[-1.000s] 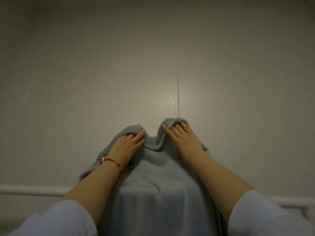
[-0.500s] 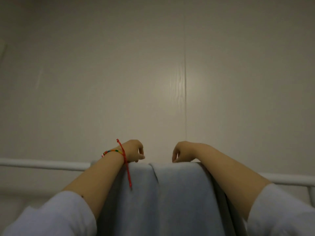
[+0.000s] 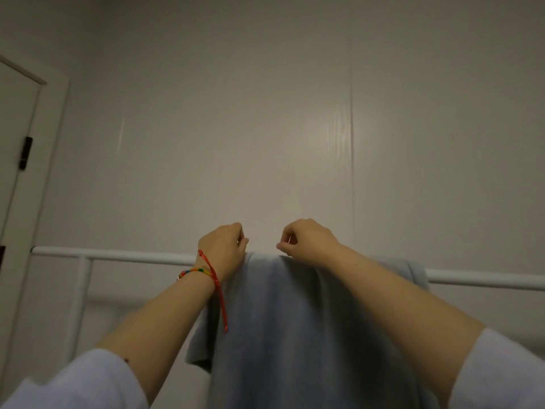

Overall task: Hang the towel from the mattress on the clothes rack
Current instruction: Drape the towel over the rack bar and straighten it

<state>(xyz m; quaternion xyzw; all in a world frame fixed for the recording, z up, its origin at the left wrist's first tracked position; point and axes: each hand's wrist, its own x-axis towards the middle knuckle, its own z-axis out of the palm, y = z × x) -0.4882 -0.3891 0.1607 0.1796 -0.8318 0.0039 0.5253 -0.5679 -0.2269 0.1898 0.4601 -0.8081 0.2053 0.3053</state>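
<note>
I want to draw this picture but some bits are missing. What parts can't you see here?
Head view:
- Far side of the towel: hidden behind the rack bar and its own fold.
- Towel's bottom: cut off by the lower edge.
- Fingertips of the left hand and right hand: curled under, grip unclear.
- Rack's feet: out of frame.

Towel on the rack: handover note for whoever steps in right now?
Left hand: curled at the towel's top edge, grip not clear.
Right hand: curled above the same edge, grip also unclear.
Towel: draped over the white rack bar, front side hanging down; far side hidden.
Done: towel is over the bar.
Left: probably even out the bunched right corner, then let go.
</note>
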